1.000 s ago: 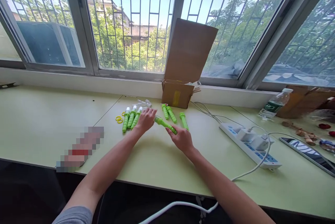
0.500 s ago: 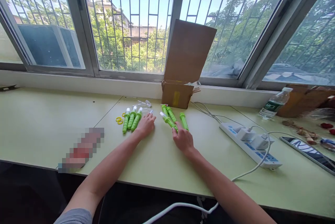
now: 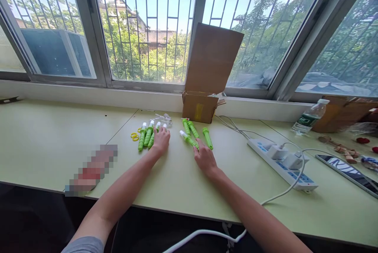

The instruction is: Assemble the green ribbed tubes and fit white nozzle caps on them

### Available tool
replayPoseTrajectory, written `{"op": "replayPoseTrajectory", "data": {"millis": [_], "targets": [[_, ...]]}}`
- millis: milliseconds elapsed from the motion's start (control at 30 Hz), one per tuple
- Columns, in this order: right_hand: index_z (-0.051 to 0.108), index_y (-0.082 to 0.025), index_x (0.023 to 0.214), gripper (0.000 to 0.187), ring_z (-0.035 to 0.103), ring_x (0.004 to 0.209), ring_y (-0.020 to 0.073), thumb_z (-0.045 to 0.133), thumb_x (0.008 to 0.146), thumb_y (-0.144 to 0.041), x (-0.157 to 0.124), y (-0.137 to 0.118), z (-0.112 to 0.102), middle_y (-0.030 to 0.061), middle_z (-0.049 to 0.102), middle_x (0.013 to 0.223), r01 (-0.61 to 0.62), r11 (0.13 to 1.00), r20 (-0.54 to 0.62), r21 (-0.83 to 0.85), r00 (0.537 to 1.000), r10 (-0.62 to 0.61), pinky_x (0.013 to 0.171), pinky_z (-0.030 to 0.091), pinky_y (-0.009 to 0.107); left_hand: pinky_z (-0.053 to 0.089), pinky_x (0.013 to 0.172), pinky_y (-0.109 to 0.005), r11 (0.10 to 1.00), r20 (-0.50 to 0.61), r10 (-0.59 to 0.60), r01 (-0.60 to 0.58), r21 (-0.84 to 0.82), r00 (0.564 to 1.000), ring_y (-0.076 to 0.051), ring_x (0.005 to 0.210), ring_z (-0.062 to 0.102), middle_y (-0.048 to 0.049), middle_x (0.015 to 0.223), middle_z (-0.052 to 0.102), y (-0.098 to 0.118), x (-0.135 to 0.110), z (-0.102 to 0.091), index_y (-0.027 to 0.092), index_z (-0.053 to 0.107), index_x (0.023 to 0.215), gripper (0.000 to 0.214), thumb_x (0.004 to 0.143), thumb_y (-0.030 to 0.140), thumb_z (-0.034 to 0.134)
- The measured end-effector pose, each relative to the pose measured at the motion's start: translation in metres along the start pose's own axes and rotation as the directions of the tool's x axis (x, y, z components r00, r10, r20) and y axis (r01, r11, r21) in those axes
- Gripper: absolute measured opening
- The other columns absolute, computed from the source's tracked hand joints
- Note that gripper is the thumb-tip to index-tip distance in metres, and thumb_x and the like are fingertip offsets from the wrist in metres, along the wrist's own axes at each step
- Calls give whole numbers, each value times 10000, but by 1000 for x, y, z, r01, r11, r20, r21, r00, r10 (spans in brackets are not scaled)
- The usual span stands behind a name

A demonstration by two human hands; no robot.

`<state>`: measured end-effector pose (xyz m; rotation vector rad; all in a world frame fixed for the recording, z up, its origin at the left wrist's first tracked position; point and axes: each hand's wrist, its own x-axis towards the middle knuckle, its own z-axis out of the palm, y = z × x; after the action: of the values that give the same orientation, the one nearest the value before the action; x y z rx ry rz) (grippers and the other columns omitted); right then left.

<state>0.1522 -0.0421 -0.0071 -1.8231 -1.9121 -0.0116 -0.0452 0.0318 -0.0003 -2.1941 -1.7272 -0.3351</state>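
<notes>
My left hand is closed at the right end of a row of green ribbed tubes with white tips. A white tip sticks out beyond its fingers; the rest of that piece is hidden. My right hand pinches the near end of another white-tipped green tube, which lies slanted on the table. Behind it are two green tubes side by side, and a separate one lies just to the right. Yellow rings lie left of the row, and small clear plastic pieces behind it.
An open cardboard box stands against the window sill. On the right are a white power strip with cables, a phone and a water bottle. A blurred-out item lies at the front left.
My left hand has moved left, up against the row of green tubes, with the white tip in it. My right hand has hardly moved; its tube has shifted slightly.
</notes>
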Motion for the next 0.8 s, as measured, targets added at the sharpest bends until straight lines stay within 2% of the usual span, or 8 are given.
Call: {"op": "replayPoseTrajectory", "data": {"millis": [100, 233, 333, 433, 600, 800], "targets": [[401, -180, 1375, 488, 626, 924, 265, 353, 896, -254, 0, 1, 2, 129, 663, 1054, 18, 1000, -12, 13, 1000, -18, 782, 451, 350, 170, 1058, -611, 998, -102, 4, -10, -62, 995, -331, 1242, 358, -187, 1304, 463, 0, 1, -3, 128, 580, 1095, 308, 823, 172, 441], [418, -189, 1366, 491, 634, 915, 275, 384, 881, -256, 0, 2, 3, 129, 664, 1070, 34, 999, -25, 17, 999, -34, 773, 458, 366, 216, 1088, -514, 962, -250, 175, -219, -161, 952, -284, 1245, 377, -134, 1325, 458, 8, -2, -12, 180, 515, 1198, 345, 875, 266, 430], [428, -167, 1358, 499, 631, 938, 275, 421, 870, -274, -1, 0, 2, 134, 660, 1090, 15, 1000, -20, 3, 1000, -15, 793, 457, 364, 295, 1053, -446, 892, -247, 347, -400, -211, 905, -254, 1195, 433, -99, 1292, 489, 19, -8, -18, 212, 509, 1201, 338, 890, 320, 432], [432, -180, 1353, 504, 642, 904, 270, 443, 866, -311, -2, -3, -1, 117, 680, 1027, -6, 1000, 3, -23, 1000, 6, 759, 463, 354, 380, 968, -394, 824, -204, 461, -502, -264, 864, -237, 1107, 498, -94, 1222, 539, 29, -15, -21, 208, 483, 1239, 374, 902, 356, 417], [409, -252, 1367, 513, 654, 864, 231, 463, 865, -342, -4, -8, -6, 56, 695, 980, 42, 999, 22, -14, 999, -41, 714, 460, 309, 384, 949, -387, 814, -184, 466, -501, -294, 866, -235, 1093, 514, -90, 1242, 524, 31, -20, -22, 252, 457, 1291, 420, 908, 416, 404], [402, -247, 1379, 535, 663, 794, 190, 469, 850, -287, -3, -7, -4, 21, 711, 949, 64, 993, 52, 99, 996, -69, 704, 460, 277, 362, 966, -423, 833, -168, 445, -475, -284, 880, -260, 1137, 490, -101, 1305, 471, 25, -20, -19, 262, 518, 1234, 459, 888, 530, 381]]}}
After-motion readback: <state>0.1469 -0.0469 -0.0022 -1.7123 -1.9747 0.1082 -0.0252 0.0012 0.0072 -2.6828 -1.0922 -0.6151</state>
